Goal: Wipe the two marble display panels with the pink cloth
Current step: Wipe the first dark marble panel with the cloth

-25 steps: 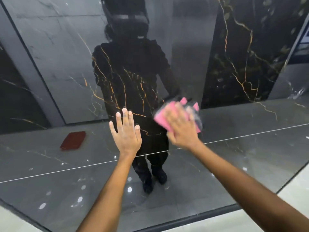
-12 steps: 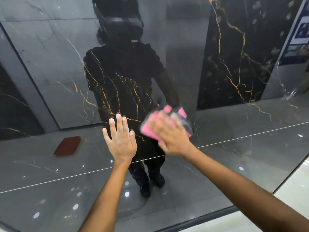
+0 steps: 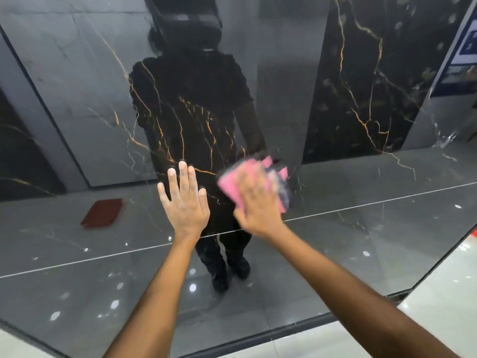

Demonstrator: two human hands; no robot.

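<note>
Right hand (image 3: 258,210) presses the soft, light pink cloth (image 3: 233,183) against the glossy marble panel (image 3: 361,215); its blurred fingers defy reading. Just beside it, left hand (image 3: 186,202) lies spread flat.

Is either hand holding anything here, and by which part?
The right hand presses the pink cloth against the marble panel, palm over its middle; blur hides any grip. The left hand holds nothing, flat on the panel.

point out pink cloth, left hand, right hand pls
pink cloth (image 3: 230,182), head view, bare pink corner left of the fingers.
left hand (image 3: 186,202), head view, back of the flat hand on the panel.
right hand (image 3: 258,210), head view, back of the blurred hand over the cloth.
</note>
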